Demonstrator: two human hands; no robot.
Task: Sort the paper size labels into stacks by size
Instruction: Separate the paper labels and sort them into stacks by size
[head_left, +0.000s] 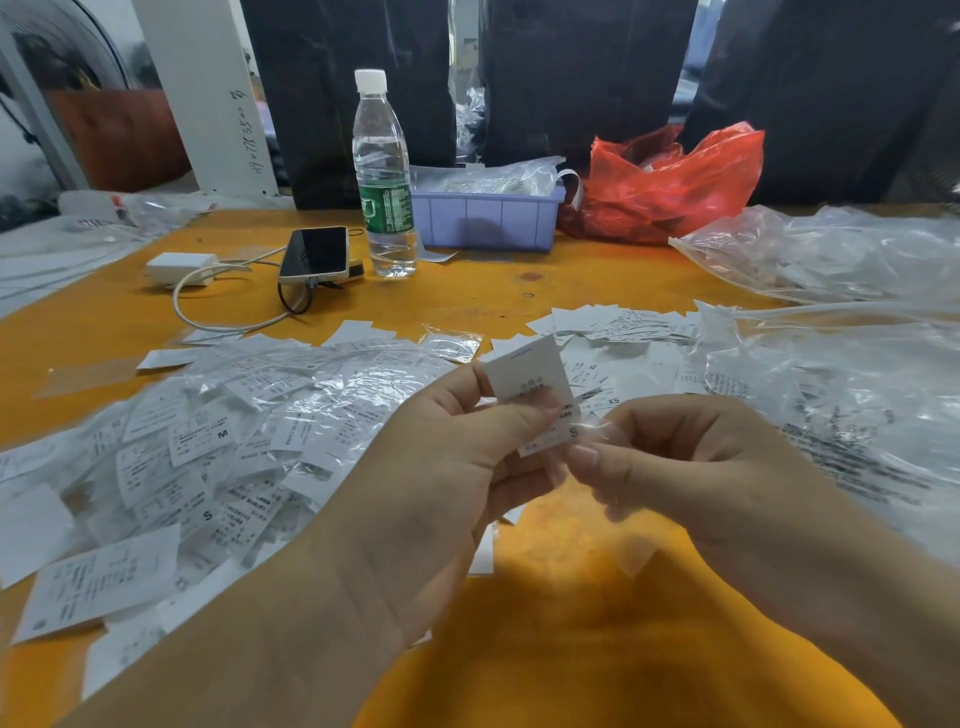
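An orange table (467, 291) fills the view. Clear bags (831, 364) cover its right side, some printed with dark text. A wide heap of labels (197, 452) mixed with clear sleeves spreads over the left, with M and S readable on a few. A red bag (670, 182) sits at the back right, beside a lilac bin (488, 218) holding more packets. Just left of the bin a water bottle (384, 176) stands upright. A phone (314, 254) lies near its base, cabled to a white charger (182, 267). A smaller group of labels (613, 332) lies beyond the hands, XL and XS showing.

The left hand (441, 467) pinches a label (530, 384) between thumb and fingers, held above the table at centre; an S shows at its lower edge. The right hand (701, 462) pinches a clear sleeve (597, 428) at that label's lower corner, its fingers curled.
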